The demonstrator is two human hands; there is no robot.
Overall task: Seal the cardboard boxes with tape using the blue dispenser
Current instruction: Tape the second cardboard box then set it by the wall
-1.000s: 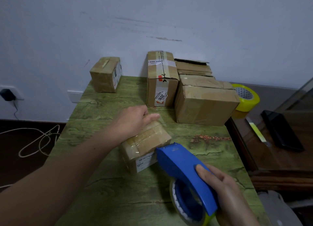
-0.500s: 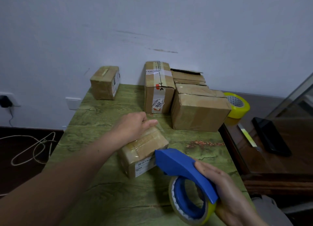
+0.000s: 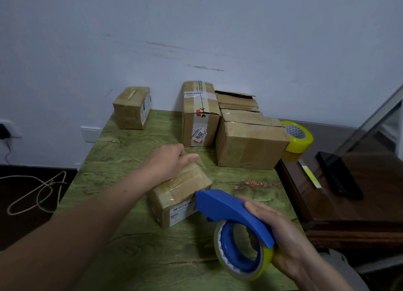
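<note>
A small cardboard box [image 3: 185, 188] with clear tape across its top lies on the green table [image 3: 130, 236]. My left hand [image 3: 168, 162] rests on the box's far end, fingers curled over its top edge. My right hand [image 3: 283, 238] grips the blue tape dispenser [image 3: 233, 210], which carries a roll of clear tape [image 3: 242, 256]. The dispenser's nose sits at the box's near right corner, by the white label.
Against the wall stand a small taped box [image 3: 132, 107], a tall taped box [image 3: 199, 114] and a larger box [image 3: 248, 142] in front of one with open flaps. A yellow tape roll [image 3: 298, 138] and a dark phone [image 3: 339, 175] lie on the brown table at right. Cables lie on the floor at left.
The dispenser has tilted up and drawn back toward me, showing more of the tape roll. My left hand stays on the box.
</note>
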